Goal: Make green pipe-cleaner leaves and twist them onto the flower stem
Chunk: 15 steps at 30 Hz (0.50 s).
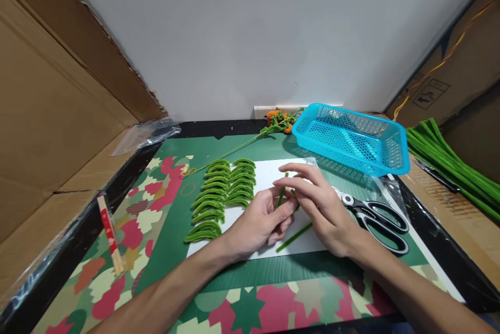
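My left hand point(269, 217) pinches a short green pipe cleaner point(282, 196) between thumb and fingers, over a white sheet of paper point(265, 171). Close against it, my right hand point(324, 206) has its index and middle fingers lifted and curved, while its lower fingers meet the same pipe cleaner; its thumb is hidden. Below the hands a straight green pipe cleaner piece point(292, 238) slants across the paper, its upper end covered by my right hand. Two columns of bent green pipe cleaner pieces point(211, 193) lie to the left of my hands.
Black-and-white scissors point(380, 219) lie right of my right hand. Behind them stands a blue plastic basket point(351, 159), beside an orange flower with a green stem point(277, 120). Long green pipe cleaners point(461, 167) rest at far right. A red-wrapped stick bundle point(110, 235) is at left.
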Motion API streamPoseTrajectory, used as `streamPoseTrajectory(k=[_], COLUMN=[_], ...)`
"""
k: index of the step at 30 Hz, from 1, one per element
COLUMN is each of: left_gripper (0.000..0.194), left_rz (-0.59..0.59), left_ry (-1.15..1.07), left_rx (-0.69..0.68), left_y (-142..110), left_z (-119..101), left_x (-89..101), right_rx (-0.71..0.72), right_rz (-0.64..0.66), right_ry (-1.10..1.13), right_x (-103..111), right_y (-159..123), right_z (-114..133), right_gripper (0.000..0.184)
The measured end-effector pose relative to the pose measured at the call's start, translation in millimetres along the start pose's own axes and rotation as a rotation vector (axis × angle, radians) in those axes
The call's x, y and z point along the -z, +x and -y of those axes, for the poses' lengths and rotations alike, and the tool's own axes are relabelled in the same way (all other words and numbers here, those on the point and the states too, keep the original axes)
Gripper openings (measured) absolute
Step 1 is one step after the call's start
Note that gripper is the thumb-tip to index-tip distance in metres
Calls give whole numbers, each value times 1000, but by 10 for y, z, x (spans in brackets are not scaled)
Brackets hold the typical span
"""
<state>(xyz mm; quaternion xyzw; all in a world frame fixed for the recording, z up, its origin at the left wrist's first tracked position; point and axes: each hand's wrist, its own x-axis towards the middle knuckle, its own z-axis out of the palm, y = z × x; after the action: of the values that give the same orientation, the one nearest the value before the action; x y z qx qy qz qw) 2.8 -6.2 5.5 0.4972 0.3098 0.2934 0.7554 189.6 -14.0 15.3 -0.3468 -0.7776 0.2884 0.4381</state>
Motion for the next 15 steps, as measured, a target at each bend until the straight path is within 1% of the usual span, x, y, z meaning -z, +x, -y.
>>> streamPoseTrajectory(k=[4, 8, 11, 15], left_gripper=[31, 30, 33, 32], left_rz=[-27, -32, -53, -97], left_ry=[7, -27, -38, -1], left_rx=[11, 24, 14, -24], left_y=[-11, -13, 0, 9], left_z=[-26, -28, -12, 5], left_x=[19, 5, 2, 11], right_rx=[-2, 108, 136, 122], right_rz=[-70, -119, -161, -144], right_ry=[-58, -185, -284, -297], right_x=[-3, 11, 6, -3], right_y=[14, 36, 41, 43], right_z=[-33, -68, -65, -40], right_gripper=[35, 34, 33, 28])
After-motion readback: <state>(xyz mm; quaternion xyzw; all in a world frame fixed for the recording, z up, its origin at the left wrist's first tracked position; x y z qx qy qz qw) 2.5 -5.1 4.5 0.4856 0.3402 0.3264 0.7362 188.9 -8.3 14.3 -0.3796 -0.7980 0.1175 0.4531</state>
